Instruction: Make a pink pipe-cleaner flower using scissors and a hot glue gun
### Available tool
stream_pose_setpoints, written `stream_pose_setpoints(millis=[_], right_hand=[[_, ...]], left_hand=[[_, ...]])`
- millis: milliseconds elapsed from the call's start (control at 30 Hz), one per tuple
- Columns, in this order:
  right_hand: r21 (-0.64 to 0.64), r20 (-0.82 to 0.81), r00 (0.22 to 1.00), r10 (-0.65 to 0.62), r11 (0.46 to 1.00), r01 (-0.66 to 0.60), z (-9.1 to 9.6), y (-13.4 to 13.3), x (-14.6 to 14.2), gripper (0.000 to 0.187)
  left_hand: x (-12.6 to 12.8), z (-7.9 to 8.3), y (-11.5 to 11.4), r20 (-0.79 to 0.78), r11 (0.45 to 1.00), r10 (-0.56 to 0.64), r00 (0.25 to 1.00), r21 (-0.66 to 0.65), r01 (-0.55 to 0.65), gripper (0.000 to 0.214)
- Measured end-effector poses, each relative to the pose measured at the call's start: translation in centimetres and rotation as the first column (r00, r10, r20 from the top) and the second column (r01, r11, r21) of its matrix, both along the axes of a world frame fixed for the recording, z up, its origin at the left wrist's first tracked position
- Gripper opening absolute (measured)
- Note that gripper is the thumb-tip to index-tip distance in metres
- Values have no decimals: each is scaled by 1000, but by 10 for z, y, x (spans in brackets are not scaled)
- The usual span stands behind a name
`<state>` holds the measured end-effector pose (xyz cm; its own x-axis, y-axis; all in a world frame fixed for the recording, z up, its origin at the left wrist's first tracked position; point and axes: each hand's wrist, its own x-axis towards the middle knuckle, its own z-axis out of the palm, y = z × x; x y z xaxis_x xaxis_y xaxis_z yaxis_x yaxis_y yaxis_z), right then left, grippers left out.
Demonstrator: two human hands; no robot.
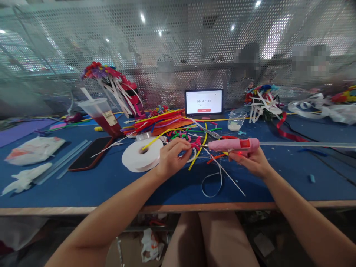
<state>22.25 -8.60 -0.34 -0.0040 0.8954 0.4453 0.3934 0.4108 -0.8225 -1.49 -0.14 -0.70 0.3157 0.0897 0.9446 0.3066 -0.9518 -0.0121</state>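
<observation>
My right hand is closed round the handle of a pink hot glue gun, whose nozzle points left and whose clear glue stick trails to the right. My left hand pinches a small pink pipe-cleaner flower right at the nozzle tip. Thin white ribbon strands hang and loop on the blue table below both hands. A roll of white ribbon lies just left of my left hand.
Behind my hands lie a heap of coloured pipe cleaners, a tablet showing a timer, a plastic cup of red drink and a dark phone. Finished flower bundles lean at the back; white ribbon lies at the right.
</observation>
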Motion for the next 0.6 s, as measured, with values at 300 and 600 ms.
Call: stream_pose_setpoints(millis=[300,600], right_hand=[[22,17,1000,22,1000,-22,-5,2,0,24],[58,77,997,22,998,-26,-2,2,-2,21]], left_hand=[[0,0,-2,-34,1000,-8,999,-20,7,10],[0,-1,0,-14,1000,-1,1000,-3,0,11]])
